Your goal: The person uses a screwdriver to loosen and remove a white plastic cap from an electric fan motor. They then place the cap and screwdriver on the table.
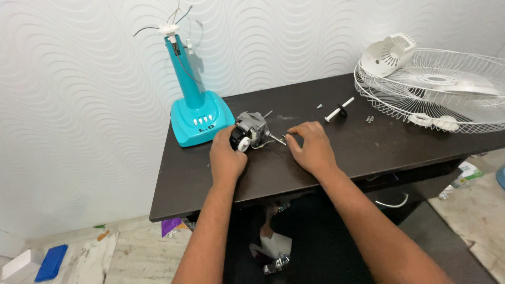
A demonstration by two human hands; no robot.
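At frame centre the left hand (226, 156) clasps the rear of the fan motor (249, 131) lying on the dark table (368, 150), the right hand (311, 147) pinches its shaft (277, 138), with the teal stand (197, 108) just left and white grille (436, 89) at upper right.

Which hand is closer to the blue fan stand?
The left. The left hand grips the fan motor right beside the blue fan stand. The right hand sits farther away, at the motor's shaft.
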